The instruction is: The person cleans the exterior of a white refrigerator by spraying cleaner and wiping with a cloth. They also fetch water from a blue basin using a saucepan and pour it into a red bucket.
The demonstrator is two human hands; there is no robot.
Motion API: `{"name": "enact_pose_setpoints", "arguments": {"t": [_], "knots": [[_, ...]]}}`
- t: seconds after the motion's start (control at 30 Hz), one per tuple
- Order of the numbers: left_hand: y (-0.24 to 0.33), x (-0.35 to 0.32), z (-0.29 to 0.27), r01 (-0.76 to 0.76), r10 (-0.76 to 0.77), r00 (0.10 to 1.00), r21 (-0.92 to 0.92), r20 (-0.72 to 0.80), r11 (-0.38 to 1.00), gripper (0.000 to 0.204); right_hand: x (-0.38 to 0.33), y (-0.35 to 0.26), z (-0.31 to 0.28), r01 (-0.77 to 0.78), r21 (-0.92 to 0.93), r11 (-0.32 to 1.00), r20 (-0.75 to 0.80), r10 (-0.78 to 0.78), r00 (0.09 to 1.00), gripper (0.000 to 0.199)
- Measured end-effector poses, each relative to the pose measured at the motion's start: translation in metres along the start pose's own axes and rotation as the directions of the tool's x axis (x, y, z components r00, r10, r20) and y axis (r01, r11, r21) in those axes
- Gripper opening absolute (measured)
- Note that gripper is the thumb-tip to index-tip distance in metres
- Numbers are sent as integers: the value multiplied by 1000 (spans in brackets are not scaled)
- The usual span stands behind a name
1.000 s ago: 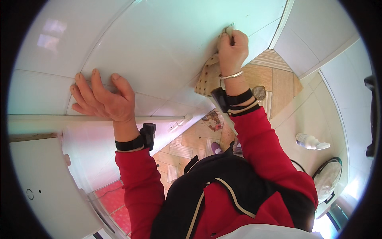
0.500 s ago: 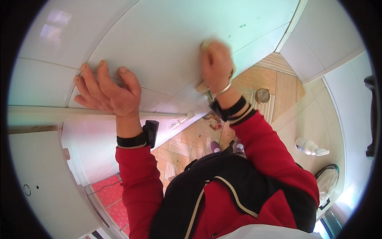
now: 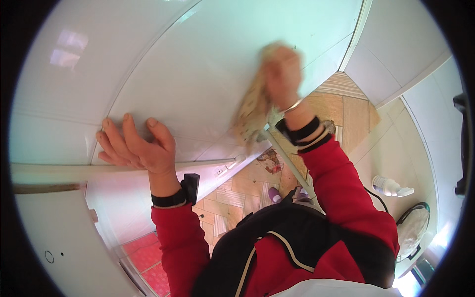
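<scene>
Right hand has its fingers bunched round a tan cloth, pressed on the white door, blurry though. Left hand lies flat, fingers spread, bracing it. Probably best with even pressure and overlapping strokes, door held steady

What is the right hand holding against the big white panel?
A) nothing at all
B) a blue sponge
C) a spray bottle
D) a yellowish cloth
D: the right hand grips a yellowish cloth that hangs down from it against the white panel, while the left hand lies flat on the panel with nothing in it.
</scene>
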State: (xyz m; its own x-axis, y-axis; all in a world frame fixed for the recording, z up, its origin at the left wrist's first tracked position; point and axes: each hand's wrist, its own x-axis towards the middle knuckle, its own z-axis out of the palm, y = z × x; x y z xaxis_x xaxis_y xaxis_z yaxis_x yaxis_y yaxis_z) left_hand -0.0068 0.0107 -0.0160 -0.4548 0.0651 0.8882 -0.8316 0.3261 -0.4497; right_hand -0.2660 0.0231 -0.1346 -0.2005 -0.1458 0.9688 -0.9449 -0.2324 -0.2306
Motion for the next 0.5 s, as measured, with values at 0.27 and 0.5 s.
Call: {"name": "enact_pose_setpoints", "arguments": {"t": [0.27, 0.5], "knots": [[3, -1, -2, 5, -5, 1000, 0, 25, 1000, 31, 3, -5, -13, -566, 33, 824, -86, 566, 820, 9], [2, 1, -3, -54, 53, 998, 30, 21, 998, 32, 9, 53, -19, -818, 190, 542, -164, 839, 518, 9]]}}
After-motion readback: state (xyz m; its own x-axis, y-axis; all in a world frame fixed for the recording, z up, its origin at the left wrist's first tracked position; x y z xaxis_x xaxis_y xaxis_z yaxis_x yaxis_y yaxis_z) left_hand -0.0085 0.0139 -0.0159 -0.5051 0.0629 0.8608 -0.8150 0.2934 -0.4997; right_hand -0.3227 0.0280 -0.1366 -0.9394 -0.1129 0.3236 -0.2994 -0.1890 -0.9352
